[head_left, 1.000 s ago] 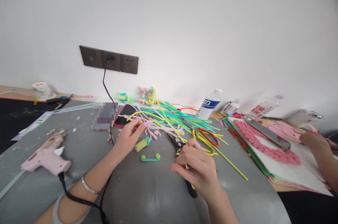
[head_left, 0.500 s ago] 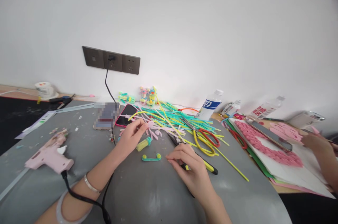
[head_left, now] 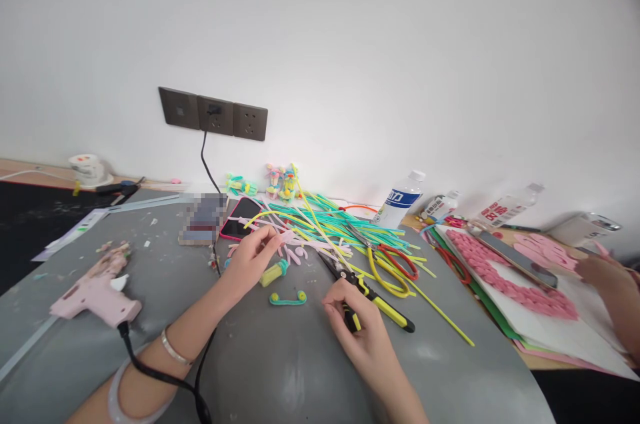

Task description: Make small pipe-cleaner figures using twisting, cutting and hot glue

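My left hand [head_left: 253,261] pinches a short pale pink pipe cleaner piece [head_left: 287,237] between thumb and fingertips, a little above the table. Low over the table, my right hand [head_left: 357,321] has its fingers curled together; whatever they may hold is too small or hidden to name. Beside and partly behind it lie black-and-yellow pliers [head_left: 393,313]. Between my hands rest a turquoise pipe cleaner strip with yellow coiled ends [head_left: 288,302] and a yellow bundle with a turquoise top [head_left: 272,274].
A pile of pipe cleaners [head_left: 320,221] spreads across the back, with yellow-and-red scissors [head_left: 383,264] on it. A pink glue gun [head_left: 97,297] lies left, its cord passing my left forearm. A bottle [head_left: 397,201] stands behind. At right, another person's hand [head_left: 613,287] is near papers.
My right hand has drawn slightly right and down, its fingers curling closer together. My left hand keeps its pinch on the pink piece. The view has shifted a little.
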Tool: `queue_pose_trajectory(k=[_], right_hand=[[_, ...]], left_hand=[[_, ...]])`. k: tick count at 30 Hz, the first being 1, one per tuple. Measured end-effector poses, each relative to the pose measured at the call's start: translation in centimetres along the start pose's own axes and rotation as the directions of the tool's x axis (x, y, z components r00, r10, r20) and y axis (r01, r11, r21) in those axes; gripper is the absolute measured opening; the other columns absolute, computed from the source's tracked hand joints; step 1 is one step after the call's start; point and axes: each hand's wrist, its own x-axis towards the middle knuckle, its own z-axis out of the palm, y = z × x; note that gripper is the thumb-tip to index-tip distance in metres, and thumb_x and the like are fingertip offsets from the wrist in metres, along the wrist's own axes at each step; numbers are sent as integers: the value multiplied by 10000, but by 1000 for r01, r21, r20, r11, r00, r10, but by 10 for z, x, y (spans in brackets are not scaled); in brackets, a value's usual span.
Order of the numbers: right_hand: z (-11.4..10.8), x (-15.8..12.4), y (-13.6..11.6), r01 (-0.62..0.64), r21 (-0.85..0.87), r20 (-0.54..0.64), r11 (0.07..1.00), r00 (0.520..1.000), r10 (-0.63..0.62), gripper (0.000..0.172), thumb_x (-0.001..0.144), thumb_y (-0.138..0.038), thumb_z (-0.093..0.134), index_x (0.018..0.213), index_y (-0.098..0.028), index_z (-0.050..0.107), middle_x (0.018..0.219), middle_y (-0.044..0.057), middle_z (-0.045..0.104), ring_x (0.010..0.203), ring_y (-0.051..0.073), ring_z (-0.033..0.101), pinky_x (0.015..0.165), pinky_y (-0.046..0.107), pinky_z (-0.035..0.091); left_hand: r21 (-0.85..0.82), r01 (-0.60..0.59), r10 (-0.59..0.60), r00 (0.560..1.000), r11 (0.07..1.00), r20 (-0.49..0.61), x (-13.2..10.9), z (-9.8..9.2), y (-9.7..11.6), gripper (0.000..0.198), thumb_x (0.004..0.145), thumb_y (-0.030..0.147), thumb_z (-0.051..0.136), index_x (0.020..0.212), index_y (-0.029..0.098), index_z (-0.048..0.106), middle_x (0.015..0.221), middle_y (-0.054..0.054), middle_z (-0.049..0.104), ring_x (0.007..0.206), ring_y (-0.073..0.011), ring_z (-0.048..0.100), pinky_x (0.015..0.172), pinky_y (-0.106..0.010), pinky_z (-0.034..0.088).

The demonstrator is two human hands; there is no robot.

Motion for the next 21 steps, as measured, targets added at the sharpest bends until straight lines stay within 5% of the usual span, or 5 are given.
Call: queue_pose_trajectory(k=[11,21], right_hand=[[3,-15,21,-15,-40,-43,999,999,13,200,956,-270,534,781,-207,608,615,-18,505,552,148,468,588,276,386],[-13,-21,22,-145,-16,-102,989,984,143,319,1018,-391,394,752,-224,446,688,1,480,610,155,454,560,244,391]], left_hand=[[11,16,-16,1000,1000,10,0,1,2,344,902,451,457,664,206,417,632,50,354,561,-121,319,539,-255,259],[10,28,-28,999,1000,18,0,2,1,356,897,474,466,664,208,422,618,52,358,547,-121,327,528,-250,268]])
